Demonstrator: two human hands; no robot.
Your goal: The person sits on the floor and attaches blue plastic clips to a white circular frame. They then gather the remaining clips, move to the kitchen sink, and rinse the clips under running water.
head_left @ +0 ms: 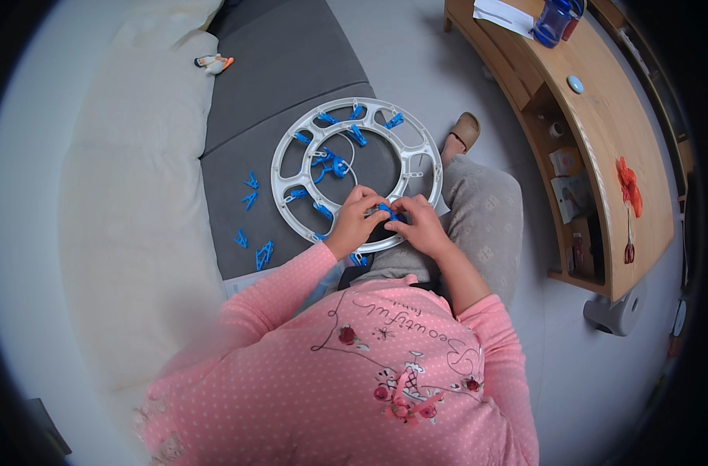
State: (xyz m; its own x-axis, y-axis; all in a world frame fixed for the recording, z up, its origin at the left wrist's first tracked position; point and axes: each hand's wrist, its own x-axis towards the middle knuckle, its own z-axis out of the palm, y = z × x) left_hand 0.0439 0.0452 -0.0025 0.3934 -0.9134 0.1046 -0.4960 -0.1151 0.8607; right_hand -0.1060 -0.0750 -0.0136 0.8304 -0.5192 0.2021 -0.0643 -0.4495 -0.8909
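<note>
While both hands meet at near rim of round white clip hanger point(416, 159) on lap, left hand point(355, 221) and right hand point(418, 224) pinch blue clothespin point(385, 210); best steady ring, keep peg aligned with its hook.

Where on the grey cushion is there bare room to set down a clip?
Bare: the grey cushion beyond the round white plastic hanger. Crowded: loose blue plastic clips scatter left of it, by the cream blanket. Left hand and right hand cover the near rim.
</note>
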